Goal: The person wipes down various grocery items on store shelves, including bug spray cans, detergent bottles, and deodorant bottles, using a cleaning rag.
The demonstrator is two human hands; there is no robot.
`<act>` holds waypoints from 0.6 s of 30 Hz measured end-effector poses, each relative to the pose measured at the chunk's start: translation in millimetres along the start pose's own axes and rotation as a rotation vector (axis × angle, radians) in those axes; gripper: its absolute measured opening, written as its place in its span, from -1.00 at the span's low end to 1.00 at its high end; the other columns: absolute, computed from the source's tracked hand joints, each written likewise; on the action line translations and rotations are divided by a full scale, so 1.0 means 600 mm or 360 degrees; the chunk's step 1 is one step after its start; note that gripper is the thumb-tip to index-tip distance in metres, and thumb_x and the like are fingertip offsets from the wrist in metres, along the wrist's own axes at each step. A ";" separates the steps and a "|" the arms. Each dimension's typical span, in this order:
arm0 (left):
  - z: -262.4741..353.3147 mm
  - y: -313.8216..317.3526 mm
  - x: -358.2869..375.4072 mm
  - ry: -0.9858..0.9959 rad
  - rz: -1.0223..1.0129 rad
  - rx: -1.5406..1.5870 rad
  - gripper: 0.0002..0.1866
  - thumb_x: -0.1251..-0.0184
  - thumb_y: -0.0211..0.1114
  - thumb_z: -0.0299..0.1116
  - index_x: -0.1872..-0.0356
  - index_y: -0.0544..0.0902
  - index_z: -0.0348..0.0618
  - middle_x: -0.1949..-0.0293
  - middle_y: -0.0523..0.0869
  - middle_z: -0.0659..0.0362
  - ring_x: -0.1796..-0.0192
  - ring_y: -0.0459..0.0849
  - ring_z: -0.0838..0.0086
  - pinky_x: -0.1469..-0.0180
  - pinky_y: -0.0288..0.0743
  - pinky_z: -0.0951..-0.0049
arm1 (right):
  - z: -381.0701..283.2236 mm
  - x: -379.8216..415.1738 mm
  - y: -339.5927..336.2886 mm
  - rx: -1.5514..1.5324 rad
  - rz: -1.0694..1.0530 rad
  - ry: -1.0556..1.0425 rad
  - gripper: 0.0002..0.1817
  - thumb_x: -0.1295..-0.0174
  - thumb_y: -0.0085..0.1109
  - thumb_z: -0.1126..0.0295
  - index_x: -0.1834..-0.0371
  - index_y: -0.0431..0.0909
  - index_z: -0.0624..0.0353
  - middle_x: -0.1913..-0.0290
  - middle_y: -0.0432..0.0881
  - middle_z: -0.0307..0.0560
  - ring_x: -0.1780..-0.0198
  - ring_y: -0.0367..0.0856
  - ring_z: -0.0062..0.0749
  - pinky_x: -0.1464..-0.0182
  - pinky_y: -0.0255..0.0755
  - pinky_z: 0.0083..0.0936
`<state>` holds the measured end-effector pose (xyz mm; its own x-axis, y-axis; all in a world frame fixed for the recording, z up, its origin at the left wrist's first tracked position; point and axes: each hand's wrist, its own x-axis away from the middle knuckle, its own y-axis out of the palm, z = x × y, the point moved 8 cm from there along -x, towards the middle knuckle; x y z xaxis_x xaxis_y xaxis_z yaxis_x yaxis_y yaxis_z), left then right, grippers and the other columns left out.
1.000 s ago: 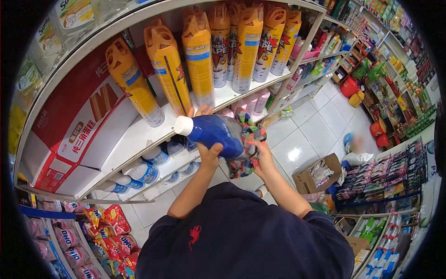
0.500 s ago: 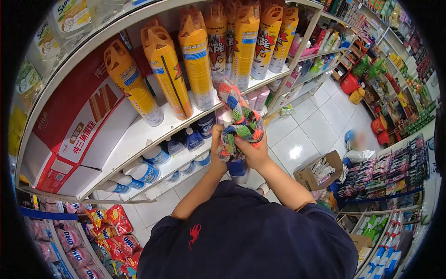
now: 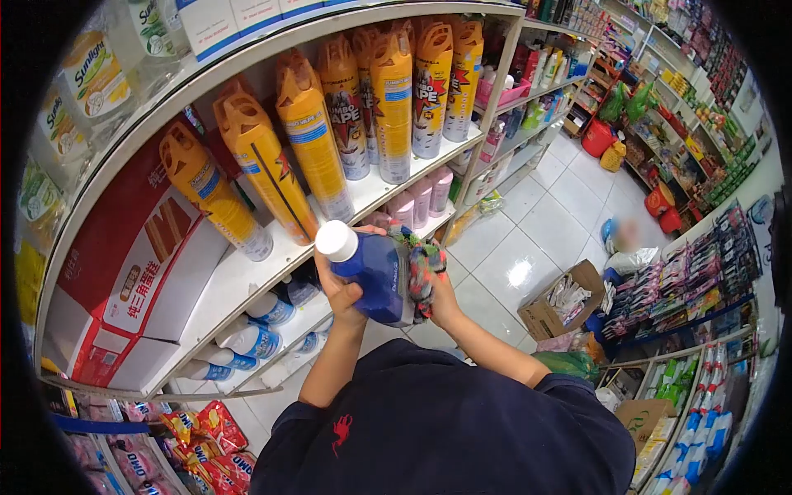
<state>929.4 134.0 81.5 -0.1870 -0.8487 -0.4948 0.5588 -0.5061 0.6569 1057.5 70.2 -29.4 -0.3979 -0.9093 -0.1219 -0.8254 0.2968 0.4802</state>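
Note:
My left hand [image 3: 340, 290] is wrapped round a dark blue bottle [image 3: 371, 272] with a white cap [image 3: 337, 241]. The bottle leans with its cap toward the upper left, in front of the shelf. In my right hand [image 3: 445, 304] is a bunched multicoloured cloth [image 3: 422, 268], pressed along the bottle's right side. The cloth hides part of my right fingers. Just beyond the bottle, yellow spray cans [image 3: 389, 107] line the white shelf [image 3: 227, 289].
White-and-blue bottles [image 3: 257, 340] stand on the lower shelf, and pink bottles [image 3: 421, 202] farther right. A red cake box [image 3: 124, 272] sits at the left. On the tiled floor is an open cardboard box [image 3: 540, 318]. Red and yellow packets [image 3: 216, 450] lie at lower left.
The blue bottle, earlier mostly covered by the cloth, now shows plainly and is tilted to the left. The cloth has shifted to its right side, and my left hand has moved left.

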 end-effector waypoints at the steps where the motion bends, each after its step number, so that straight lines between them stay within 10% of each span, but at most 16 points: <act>1: -0.005 0.006 -0.004 -0.0071 -0.0105 0.0068 -0.20 0.30 0.39 -0.04 0.05 0.20 -0.27 0.18 0.45 -0.16 0.14 0.50 0.17 0.07 0.39 0.29 | 0.013 0.003 0.003 -0.0281 0.0098 0.0267 -0.57 -0.20 -0.17 0.21 -0.08 0.20 0.21 -0.03 0.35 -0.14 -0.03 0.32 -0.43 -0.08 0.19 -0.48; 8: -0.009 0.051 -0.022 -0.0008 -0.0774 0.0320 -0.21 0.35 0.41 0.02 0.10 0.30 -0.29 0.17 0.45 -0.27 0.13 0.50 0.10 0.03 0.38 0.29 | 0.033 0.022 0.008 -0.0794 -0.0054 0.0844 -0.51 -0.19 -0.22 0.09 -0.07 0.24 0.19 -0.04 0.36 -0.04 -0.03 0.35 -0.27 -0.10 0.22 -0.30; 15: 0.003 -0.030 -0.010 -0.0344 0.0056 -0.0929 -0.46 -0.13 0.15 -0.16 -0.02 0.33 -0.38 0.22 0.52 0.15 0.13 0.48 0.47 0.05 0.32 0.48 | -0.032 -0.019 -0.032 -0.0734 0.0200 0.0281 -0.62 0.05 0.12 0.39 0.13 0.34 0.23 0.12 0.46 -0.05 0.15 0.48 -0.41 0.06 0.37 -0.38; 18: -0.008 -0.035 0.019 -0.0098 0.0480 -0.0204 -0.42 -0.20 0.06 -0.16 -0.14 0.17 -0.35 0.14 0.48 0.13 0.18 0.49 0.49 0.10 0.33 0.51 | -0.108 -0.026 -0.011 -0.0173 0.0122 -0.0266 -0.59 0.17 0.21 0.51 0.17 0.37 0.27 0.16 0.47 -0.03 0.14 0.47 -0.45 0.04 0.34 -0.44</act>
<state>919.8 135.6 59.3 -0.0438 -0.9670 -0.2510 0.6928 -0.2104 0.6898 1095.2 63.6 25.4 -0.5261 -0.8216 -0.2196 -0.7459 0.3218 0.5832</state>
